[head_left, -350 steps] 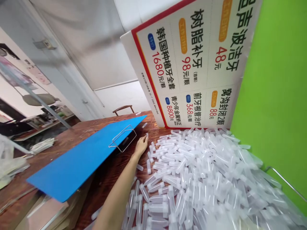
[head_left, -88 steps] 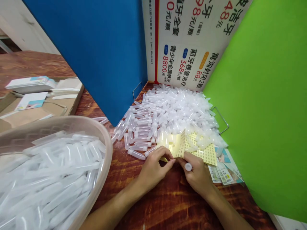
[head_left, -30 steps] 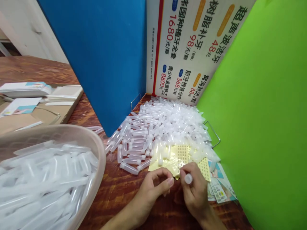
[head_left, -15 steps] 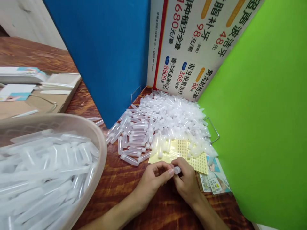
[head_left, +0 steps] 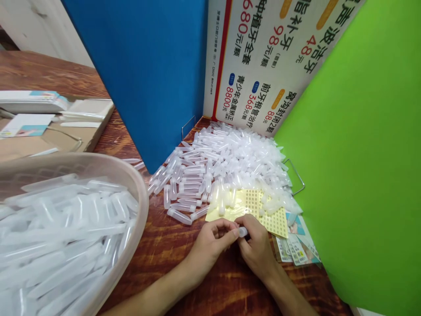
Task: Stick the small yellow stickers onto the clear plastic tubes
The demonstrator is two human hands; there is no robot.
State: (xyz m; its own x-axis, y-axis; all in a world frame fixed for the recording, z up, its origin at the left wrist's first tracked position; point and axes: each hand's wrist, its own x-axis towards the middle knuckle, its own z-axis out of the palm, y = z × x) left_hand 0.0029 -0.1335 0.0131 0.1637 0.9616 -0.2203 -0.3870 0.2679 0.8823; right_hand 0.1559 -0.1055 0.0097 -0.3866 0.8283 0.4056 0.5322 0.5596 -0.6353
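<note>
My right hand [head_left: 258, 248] is closed round a small clear plastic tube [head_left: 242, 231], whose capped end shows between both hands. My left hand [head_left: 212, 243] is pinched, with thumb and forefinger pressed against that tube's end. Both hands rest low over the wooden table [head_left: 184, 272]. Just beyond them lies a yellow sticker sheet [head_left: 259, 210] with rows of small dots, partly buried under a big heap of clear tubes [head_left: 226, 162].
A pale plastic basin [head_left: 140, 193] full of tubes fills the near left. A blue board [head_left: 144, 66], a printed price poster [head_left: 263, 61] and a green board [head_left: 362, 131] wall in the heap. Cardboard boxes [head_left: 49, 131] lie far left; printed slips [head_left: 296, 248] sit right of my hands.
My right hand has turned the tube from upright to sideways and brought it to my left fingertips. Both hands now meet at the tube's end.
</note>
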